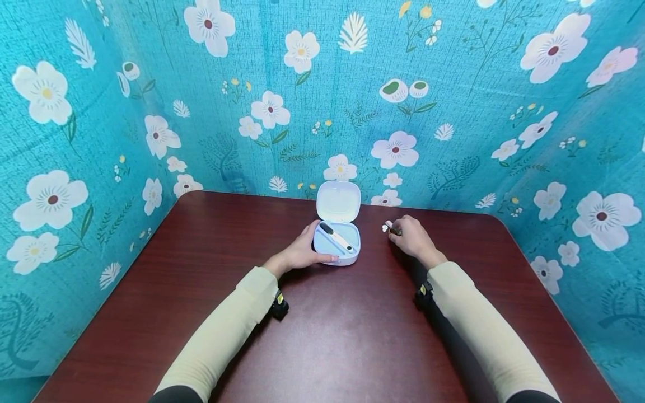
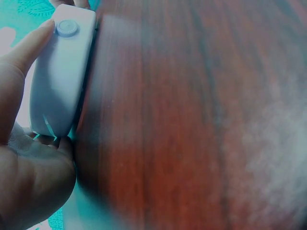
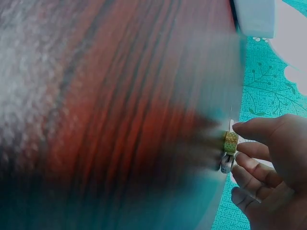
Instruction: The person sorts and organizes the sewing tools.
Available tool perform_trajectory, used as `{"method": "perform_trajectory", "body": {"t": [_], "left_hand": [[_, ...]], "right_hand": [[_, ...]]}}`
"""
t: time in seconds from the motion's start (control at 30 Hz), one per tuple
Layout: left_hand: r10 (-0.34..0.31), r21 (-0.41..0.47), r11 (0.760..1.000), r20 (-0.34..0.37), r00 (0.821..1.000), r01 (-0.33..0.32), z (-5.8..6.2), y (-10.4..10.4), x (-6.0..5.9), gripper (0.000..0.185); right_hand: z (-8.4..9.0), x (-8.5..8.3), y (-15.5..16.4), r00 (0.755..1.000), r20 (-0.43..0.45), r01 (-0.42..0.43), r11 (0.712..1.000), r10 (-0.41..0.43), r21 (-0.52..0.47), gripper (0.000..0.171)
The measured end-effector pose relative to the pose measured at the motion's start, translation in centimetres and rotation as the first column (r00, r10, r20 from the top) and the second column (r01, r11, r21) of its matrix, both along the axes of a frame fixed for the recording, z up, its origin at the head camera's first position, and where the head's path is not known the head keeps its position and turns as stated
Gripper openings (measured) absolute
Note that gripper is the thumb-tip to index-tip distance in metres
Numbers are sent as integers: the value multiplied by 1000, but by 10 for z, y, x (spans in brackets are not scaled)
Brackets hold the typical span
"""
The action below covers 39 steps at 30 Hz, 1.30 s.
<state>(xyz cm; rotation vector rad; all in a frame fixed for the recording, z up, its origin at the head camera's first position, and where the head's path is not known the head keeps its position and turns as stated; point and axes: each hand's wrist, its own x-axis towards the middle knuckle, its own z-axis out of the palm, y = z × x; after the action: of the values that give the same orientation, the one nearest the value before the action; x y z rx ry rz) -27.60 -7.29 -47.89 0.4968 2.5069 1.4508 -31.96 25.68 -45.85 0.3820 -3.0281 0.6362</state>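
An open white box (image 1: 347, 259) with a pale blue inside sits near the back of the table. A slim white tool with a dark end (image 1: 339, 238) lies slantwise in it. My left hand (image 1: 297, 251) grips the box from its left side, thumb along the front wall near a round button (image 2: 67, 28). To the right of the box, my right hand (image 1: 410, 238) is low over the table. Between its thumb and fingers it pinches a gold dimpled thimble (image 3: 230, 142), with a ribbed silver piece (image 3: 227, 163) just beneath. Small white bits (image 1: 385, 227) show beside the fingertips.
The box's lid (image 1: 339, 201) stands raised at the back, close to the flowered blue cloth (image 1: 302, 112) that hangs behind and beside the table. The dark red-brown table (image 1: 347, 324) stretches in front of both hands.
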Motion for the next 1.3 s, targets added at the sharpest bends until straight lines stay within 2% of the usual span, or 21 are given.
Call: {"method": "perform_trajectory", "body": {"t": [0.63,1.03,1.17,1.3], "left_hand": [[13,-20,1000,-1,1000,-13,-2,1,1,112],[12,-7,1000,4,1000,-12,-1,1,2,114],[13,-10,1000,12,1000,-13,0,1,2,115],[10,-17,1000,12,1000,-10,-2,1,2,115]], "right_hand": [[-11,1,-2,1000,-21,1,998,-2,-62,17],[-12,5,-3,1000,-2,10,986,-11,-169,13],[-13,7,-2,999,40,16,971,-6,-239,12],[-13,11,-4,995,101,28,934,9,-357,13]]}}
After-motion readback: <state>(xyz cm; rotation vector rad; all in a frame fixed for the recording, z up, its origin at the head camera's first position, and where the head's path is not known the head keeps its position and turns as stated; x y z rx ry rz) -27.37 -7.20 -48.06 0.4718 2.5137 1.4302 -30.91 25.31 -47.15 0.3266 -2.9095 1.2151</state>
